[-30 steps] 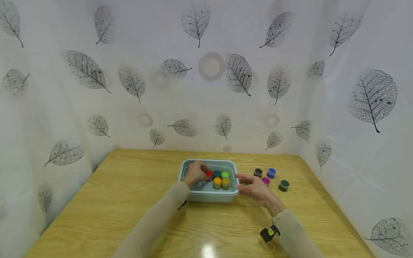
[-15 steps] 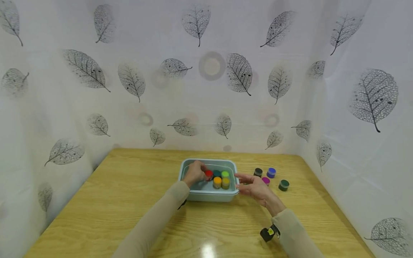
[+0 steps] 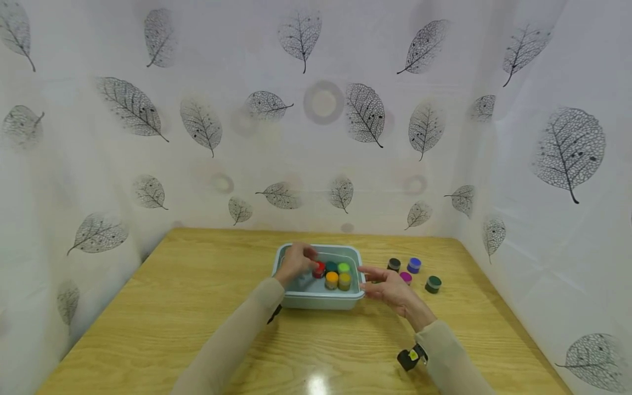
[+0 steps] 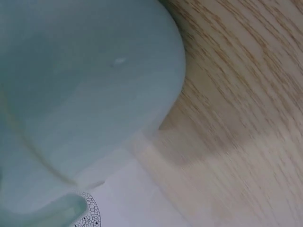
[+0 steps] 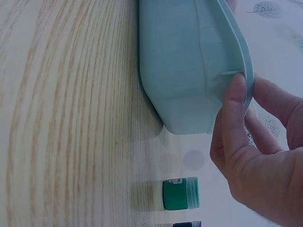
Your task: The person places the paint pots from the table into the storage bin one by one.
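Observation:
A pale blue-green plastic tub (image 3: 316, 295) stands on the table. Inside it, near the middle, sits a small red-lidded paint jar (image 3: 320, 269). Beside that jar are teal (image 3: 331, 267), light green (image 3: 343, 267), orange (image 3: 332, 280) and yellow (image 3: 344, 281) ones. My left hand (image 3: 295, 262) is over the tub's left part, its fingers apart and the thumb tip at the red jar's left edge. My right hand (image 3: 395, 291) pinches the tub's right rim, thumb and fingers on either side of it in the right wrist view. The left wrist view shows the tub's outer wall (image 4: 104, 80) but no hand.
Right of the tub stand black (image 3: 394, 264), blue (image 3: 414, 265), magenta (image 3: 406, 278) and dark green (image 3: 433, 284) jars on the wooden table (image 3: 187, 307). A leaf-print curtain (image 3: 316, 159) closes off the back and sides.
My left hand has loosened from the red jar and shifted slightly up and left, leaving more of the jar showing. My right hand has kept its grip on the tub's rim.

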The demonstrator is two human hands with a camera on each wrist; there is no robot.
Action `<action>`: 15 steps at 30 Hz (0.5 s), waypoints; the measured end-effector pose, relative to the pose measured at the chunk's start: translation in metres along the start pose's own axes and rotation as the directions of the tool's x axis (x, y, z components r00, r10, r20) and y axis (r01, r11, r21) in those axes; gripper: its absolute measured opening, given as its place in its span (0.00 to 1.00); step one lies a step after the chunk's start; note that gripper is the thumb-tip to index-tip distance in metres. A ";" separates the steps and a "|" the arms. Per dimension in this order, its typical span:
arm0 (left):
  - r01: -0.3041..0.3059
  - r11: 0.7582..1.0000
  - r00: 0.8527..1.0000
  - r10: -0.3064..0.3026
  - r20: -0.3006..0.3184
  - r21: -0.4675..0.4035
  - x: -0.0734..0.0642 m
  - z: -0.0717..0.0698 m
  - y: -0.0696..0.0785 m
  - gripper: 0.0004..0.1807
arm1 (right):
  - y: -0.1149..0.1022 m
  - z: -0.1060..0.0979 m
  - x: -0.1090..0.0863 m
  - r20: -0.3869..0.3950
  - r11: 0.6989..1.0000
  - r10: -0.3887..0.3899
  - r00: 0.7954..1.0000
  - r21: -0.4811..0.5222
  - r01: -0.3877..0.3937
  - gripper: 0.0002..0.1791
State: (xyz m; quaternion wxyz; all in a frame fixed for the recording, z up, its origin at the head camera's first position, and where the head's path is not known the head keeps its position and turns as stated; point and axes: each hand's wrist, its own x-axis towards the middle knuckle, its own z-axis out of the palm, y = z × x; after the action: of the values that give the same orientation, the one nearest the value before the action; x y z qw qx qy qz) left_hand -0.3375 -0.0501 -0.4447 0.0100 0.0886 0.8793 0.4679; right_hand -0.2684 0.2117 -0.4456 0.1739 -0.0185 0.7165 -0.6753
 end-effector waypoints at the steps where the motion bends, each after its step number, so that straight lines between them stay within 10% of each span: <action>1: -0.008 1.000 1.000 0.008 0.000 -0.002 0.000 -0.001 0.000 0.14 | 0.000 0.000 0.000 0.000 1.000 0.000 1.000 0.001 0.000 0.32; 15: -0.003 0.992 0.995 0.016 0.102 -0.123 -0.006 -0.036 -0.001 0.14 | 0.003 0.001 0.002 -0.029 1.000 -0.002 1.000 -0.011 0.001 0.31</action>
State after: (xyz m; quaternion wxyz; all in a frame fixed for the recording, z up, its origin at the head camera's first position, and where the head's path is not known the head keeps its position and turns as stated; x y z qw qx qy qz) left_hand -0.3353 -0.0813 -0.4251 0.0582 0.1159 0.8467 0.5161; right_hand -0.2694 0.2109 -0.4486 0.1626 -0.0101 0.7229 -0.6715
